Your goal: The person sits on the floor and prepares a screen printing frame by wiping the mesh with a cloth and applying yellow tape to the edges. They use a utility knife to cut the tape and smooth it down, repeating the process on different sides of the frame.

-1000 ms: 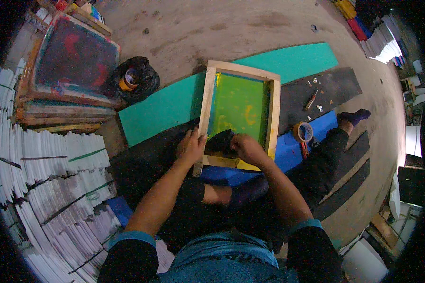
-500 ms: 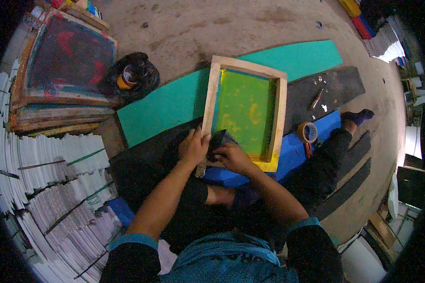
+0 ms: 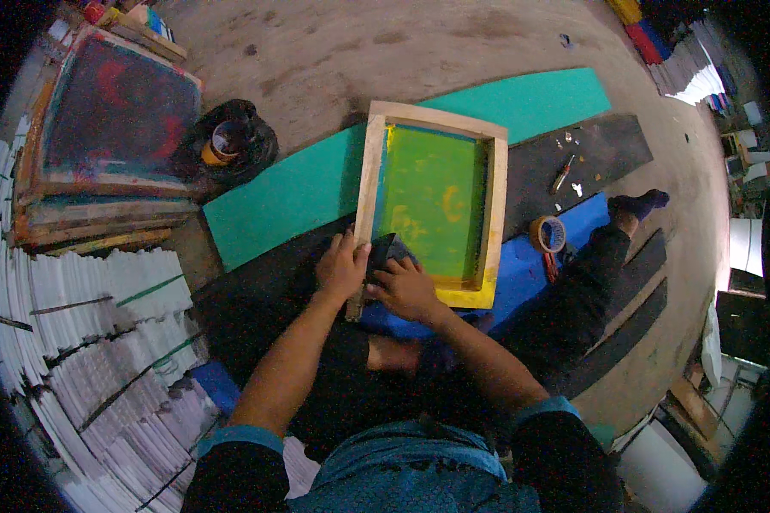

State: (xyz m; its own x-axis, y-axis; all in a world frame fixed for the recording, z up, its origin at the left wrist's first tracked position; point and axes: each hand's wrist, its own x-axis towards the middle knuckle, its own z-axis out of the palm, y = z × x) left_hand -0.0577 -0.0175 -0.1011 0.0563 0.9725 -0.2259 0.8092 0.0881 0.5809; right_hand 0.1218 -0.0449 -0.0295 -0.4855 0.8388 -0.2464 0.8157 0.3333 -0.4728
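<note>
A: Where is the wooden-framed printing screen (image 3: 432, 184)?

B: Right in front of the seated person, over the green board (image 3: 274, 205), the black board (image 3: 603, 158) and the blue board (image 3: 518, 269). Its mesh is mostly green with yellow patches, and yellow stains the lower right corner of the wood.

A: What does the left hand (image 3: 342, 268) do?

B: It grasps the left rail (image 3: 370, 175) near its lower end, with the thumb on the inner side.

A: And the right hand (image 3: 405, 292)?

B: That one is inside the lower left corner, close beside the left hand. Its bent fingers touch a black sheet-like piece (image 3: 382, 249) whose pointed end sticks up past them. Whether they pinch it or only press on it, I can't tell; the hand covers too much.

A: What lies to the right?

B: A tape roll (image 3: 547, 232) on the blue board, just above a red-handled tool (image 3: 550, 268). Farther up, a slim pen-like tool (image 3: 562, 174) rests on the black board among small pale scraps (image 3: 577, 189).

A: To the left?

B: A black plastic bag (image 3: 252, 158) with an orange roll (image 3: 217, 155) on it, stacked framed screens (image 3: 120, 111), and bundled paper stacks (image 3: 77, 278) nearer the person.
</note>
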